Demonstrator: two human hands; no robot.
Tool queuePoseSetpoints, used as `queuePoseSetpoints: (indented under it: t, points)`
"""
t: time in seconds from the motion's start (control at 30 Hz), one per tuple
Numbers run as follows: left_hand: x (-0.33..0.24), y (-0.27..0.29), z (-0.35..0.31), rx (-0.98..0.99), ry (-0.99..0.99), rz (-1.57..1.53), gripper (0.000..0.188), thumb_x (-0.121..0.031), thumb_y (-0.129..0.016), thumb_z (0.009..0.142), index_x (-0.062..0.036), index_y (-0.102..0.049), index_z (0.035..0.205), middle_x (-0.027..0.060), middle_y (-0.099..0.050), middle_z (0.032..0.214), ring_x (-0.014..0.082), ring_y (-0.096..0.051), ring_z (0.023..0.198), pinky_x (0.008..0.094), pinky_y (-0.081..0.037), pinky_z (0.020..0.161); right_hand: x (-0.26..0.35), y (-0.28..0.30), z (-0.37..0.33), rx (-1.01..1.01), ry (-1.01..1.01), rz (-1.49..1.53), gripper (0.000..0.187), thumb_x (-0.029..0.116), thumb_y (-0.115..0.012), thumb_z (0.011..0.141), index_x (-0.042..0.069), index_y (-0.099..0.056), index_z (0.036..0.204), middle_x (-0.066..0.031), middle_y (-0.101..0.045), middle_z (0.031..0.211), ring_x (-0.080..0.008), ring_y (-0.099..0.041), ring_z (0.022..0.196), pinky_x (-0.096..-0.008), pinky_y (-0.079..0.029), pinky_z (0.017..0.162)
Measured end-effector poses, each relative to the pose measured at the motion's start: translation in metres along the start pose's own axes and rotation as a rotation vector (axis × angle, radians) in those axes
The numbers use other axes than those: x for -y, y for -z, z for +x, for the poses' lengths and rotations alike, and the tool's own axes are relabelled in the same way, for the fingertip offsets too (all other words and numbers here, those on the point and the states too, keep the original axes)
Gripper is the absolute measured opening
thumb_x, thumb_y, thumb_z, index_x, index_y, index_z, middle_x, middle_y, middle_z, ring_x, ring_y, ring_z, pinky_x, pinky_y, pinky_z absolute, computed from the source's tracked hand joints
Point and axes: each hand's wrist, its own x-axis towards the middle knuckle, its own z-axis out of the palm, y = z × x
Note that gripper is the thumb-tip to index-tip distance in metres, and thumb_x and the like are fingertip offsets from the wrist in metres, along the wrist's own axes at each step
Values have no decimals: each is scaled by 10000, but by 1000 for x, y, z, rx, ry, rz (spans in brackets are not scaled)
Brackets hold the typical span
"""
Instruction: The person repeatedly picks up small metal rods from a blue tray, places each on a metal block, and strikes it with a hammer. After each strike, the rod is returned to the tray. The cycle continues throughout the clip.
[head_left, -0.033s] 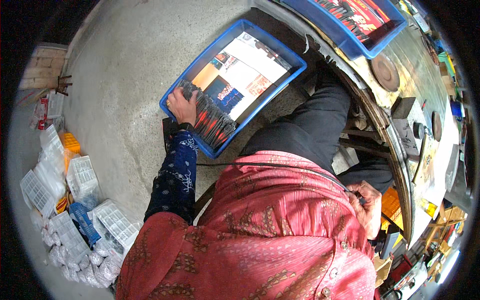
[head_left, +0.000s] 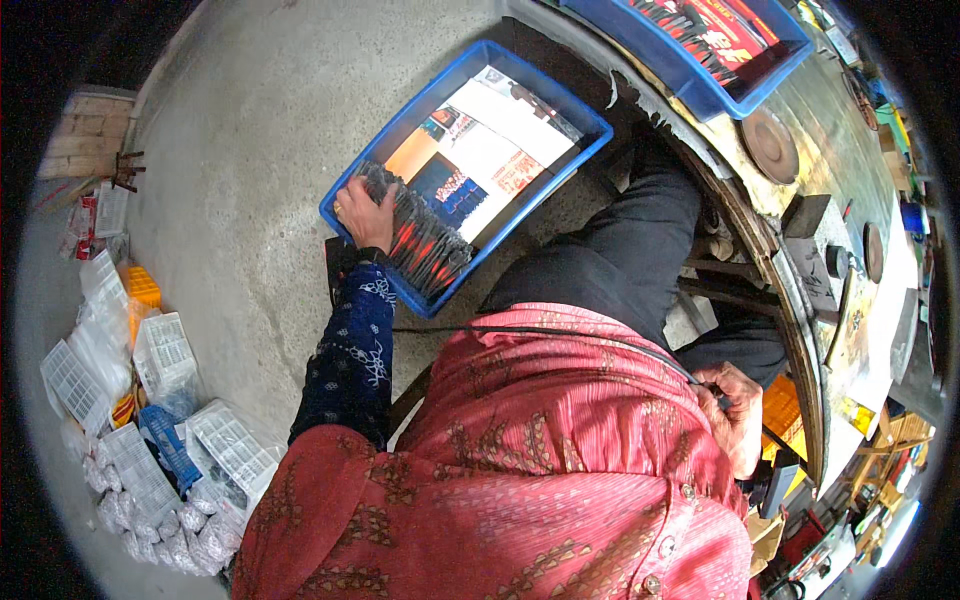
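Observation:
A blue plastic tray point(head_left: 545, 82), lined with printed cardboard point(head_left: 515, 125), sits at a slant left of my knees. Along its near left side stands a packed row of thin black and red pieces point(head_left: 425, 250), too small to name. My left hand point(head_left: 365, 215) curves over the row's far left end, thumb and fingers bent around the pieces; the fingertips are partly hidden. At the right by my hip, my right hand point(head_left: 738, 415) is closed around something small and dark, mostly covered by the fingers. A thin black cord point(head_left: 540, 329) crosses my waist and ends near it.
On the worn workbench point(head_left: 775, 250) at the right rest a second blue tray point(head_left: 735, 95) of similar pieces, a round brown disc point(head_left: 769, 145) and a grey block point(head_left: 815, 255). White plastic baskets point(head_left: 235, 445) and bundled bags point(head_left: 180, 540) lie on the floor at left.

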Motion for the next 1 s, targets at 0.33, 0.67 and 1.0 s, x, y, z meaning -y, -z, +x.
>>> queuePoseSetpoints:
  t: [0.33,0.67,1.0]
  points:
    - [-8,19,-4,110,-69,21,714,-489,-804,686,-76,-547,1208,154,-539,1110,348,-518,1054,503,-439,857,-1,0,0,-15,-19,47,117,-28,-660,773,-10,-658,889,-100,-594,731,-181,-535,612,-287,-422,570]
    - [7,-14,-13,128,-117,161,788,-497,-620,865,56,-392,1379,261,-368,1447,431,-338,1333,503,-314,1061,-2,2,0,-14,-10,27,117,-21,-659,779,-12,-659,896,-102,-590,730,-181,-532,610,-287,-421,567]
    - [-12,-10,-8,246,94,255,830,-530,-584,876,-17,-286,1456,253,-333,1472,438,-325,1350,585,-305,1045,-8,2,-1,-29,-7,72,105,-10,-661,792,-14,-661,897,-101,-596,728,-175,-538,601,-281,-423,561]
